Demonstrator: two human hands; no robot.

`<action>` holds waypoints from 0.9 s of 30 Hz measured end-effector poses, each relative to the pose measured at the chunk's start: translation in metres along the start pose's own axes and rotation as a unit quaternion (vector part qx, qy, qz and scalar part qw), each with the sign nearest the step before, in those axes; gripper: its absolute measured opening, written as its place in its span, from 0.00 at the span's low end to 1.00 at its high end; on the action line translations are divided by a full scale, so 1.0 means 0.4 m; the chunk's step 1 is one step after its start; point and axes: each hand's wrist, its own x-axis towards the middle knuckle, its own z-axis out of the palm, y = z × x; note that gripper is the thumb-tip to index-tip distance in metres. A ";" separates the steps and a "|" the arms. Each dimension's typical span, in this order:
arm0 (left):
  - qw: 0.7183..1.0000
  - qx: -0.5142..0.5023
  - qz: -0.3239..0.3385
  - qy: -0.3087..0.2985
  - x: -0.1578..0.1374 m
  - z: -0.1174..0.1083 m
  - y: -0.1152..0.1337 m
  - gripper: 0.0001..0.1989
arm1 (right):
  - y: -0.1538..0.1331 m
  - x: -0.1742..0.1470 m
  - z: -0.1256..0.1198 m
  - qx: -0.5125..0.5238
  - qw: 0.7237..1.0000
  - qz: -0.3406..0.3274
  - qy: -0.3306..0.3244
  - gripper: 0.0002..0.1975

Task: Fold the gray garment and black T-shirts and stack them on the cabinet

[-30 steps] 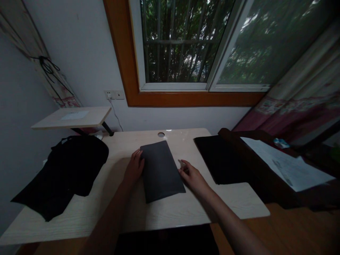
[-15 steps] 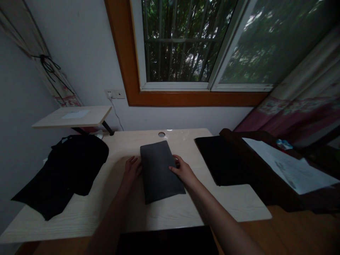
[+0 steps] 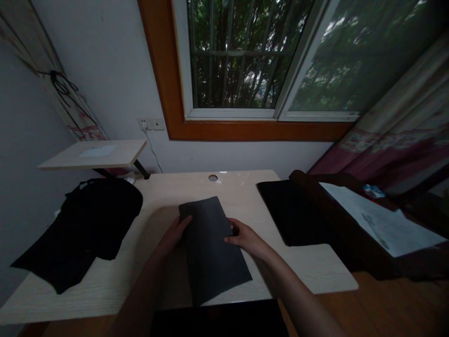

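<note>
Nearest my remote view, a black object (image 3: 220, 320) is sitting along the bottom edge, below the desk (image 3: 315, 267) front (too dark to ID tbh). Just above that, the dark grey flat sleeve/folder (image 3: 215, 255) is lying at a slight slant btwn the two hands, mid-desk, its near end reaching the front edge. Can't tell if it's resting flat or lifted a bit.

L hand (image 3: 177, 231) is gripping its left edge, thumb on top, other fingers mostly hidden. R hand (image 3: 245, 238) is pinching the right edge w/ the thumb on the near side; its fingertips are partly out of sight. So both grips are narrow, both on the same folder afaict.

Further out, a black fabric item (image 3: 98, 215) is slumping on the left of the desk, and a flat black item (image 3: 291, 210) is lying on the right, next to dark brown furniture (image 3: 345, 224) w/ a white sheet (image 3: 379, 224) on it. A round hole (image 3: 213, 178) is showing near the back edge. Back left, a small raised shelf (image 3: 126, 152) is holding a pale paper (image 3: 98, 151). Behind all that I'm seeing a wall outlet (image 3: 150, 124) and a window (image 3: 245, 70) w/ greenery outside.
</note>
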 end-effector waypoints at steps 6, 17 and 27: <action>0.997 -0.013 0.060 0.049 0.003 0.043 -0.005 0.38 | -0.026 -0.014 0.006 0.042 0.998 -0.013 -0.044 0.34; 0.976 -0.216 -0.025 0.002 -0.003 0.055 -0.008 0.39 | -0.037 0.025 0.039 -0.052 0.993 -0.038 0.100 0.30; 0.968 -0.239 -0.072 -0.034 -0.032 0.037 0.016 0.31 | -0.081 0.005 0.070 0.249 0.953 0.141 -0.098 0.24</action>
